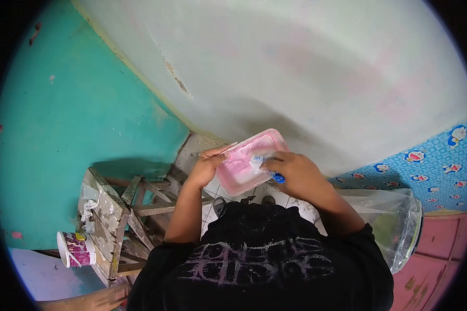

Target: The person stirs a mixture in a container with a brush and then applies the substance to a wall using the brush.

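My left hand (208, 165) grips the left rim of a shallow pink plastic tray (237, 187), thumb over the edge, and holds it tilted in front of my body. Whitish and pink paint coats the tray's inside. Closed around a blue-handled paintbrush (278, 178), my right hand (294, 173) is over the tray's right side. The brush's pale head is inside the tray and blurred, so its bristles are hard to make out.
A worn wooden stand (105, 223) is at left, with a white and purple bucket (78, 250) beside it. Ahead rises a pale, patchily painted wall (296, 67), meeting a green wall (83, 114). Clear plastic sheeting (394, 217) covers something at right.
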`<state>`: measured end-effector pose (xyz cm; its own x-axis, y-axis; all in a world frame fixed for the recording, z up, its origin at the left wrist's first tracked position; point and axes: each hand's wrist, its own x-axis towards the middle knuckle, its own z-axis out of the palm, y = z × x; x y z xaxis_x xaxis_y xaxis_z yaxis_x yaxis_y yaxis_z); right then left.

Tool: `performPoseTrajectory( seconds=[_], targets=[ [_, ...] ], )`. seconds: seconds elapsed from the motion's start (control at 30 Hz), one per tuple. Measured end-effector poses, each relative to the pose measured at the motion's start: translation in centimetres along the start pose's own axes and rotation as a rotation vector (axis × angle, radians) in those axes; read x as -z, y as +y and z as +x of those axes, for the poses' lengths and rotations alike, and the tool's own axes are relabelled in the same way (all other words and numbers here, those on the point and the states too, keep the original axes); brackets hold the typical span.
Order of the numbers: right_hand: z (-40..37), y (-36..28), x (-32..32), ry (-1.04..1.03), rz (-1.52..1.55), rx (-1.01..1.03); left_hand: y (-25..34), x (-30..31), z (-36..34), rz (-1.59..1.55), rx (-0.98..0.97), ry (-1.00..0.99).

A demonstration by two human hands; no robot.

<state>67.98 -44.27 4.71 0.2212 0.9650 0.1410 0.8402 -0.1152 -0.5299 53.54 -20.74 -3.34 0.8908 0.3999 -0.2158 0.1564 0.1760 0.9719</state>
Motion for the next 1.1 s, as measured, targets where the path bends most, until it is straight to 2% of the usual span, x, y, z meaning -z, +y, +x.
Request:
performPoseTrajectory(
  seconds=[0.1,0.2,0.3,0.4,0.5,0.6,0.7,0.8,0.9,1.0,1.1],
  targets=[
    [1.2,0.0,-1.1,0.110,-0.106,-0.040,0.1,1.0,-0.7,-0.068,0.023,-0.021],
    [1.3,-0.5,-1.7,-0.048,-0.043,0.040,0.0,2.1,-1.0,-0.016,0.000,-0.019],
    [1.9,-1.4,-1.7,-0.012,0.060,0.035,0.3,3.4,-1.4,-0.021,0.013,0.005],
    [3.3,-2.0,-2.9,0.119,-0.039,0.002,0.3,5.0,-1.8,-0.020,-0.004,0.000],
    [4.4,-3.6,-4.5,-0.062,0.084,0.046,0.7,7.0,-2.3,0.014,-0.011,-0.025],
    [5.8,-5.1,-4.9,0.007,0.133,-0.038,0.1,8.6,-3.1,-0.040,-0.027,-0.025],
    [6.8,-6.2,-6.3,0.035,0.044,0.061,0.3,10.0,-3.1,-0.097,-0.024,-0.013],
    [7.5,-7.5,-6.8,-0.078,0.062,0.072,0.3,11.3,-3.4,-0.096,-0.015,-0.024],
    [8.5,-8.6,-5.6,0.038,0.095,0.000,0.8,12.2,-3.9,-0.106,-0.004,-0.017],
    [8.9,-8.3,-7.3,0.062,0.001,-0.002,0.3,13.0,-4.0,-0.134,-0.014,-0.020],
    [9.3,-9.3,-7.3,-0.075,0.083,0.004,0.1,13.7,-4.2,-0.110,-0.018,-0.017]
  ],
)
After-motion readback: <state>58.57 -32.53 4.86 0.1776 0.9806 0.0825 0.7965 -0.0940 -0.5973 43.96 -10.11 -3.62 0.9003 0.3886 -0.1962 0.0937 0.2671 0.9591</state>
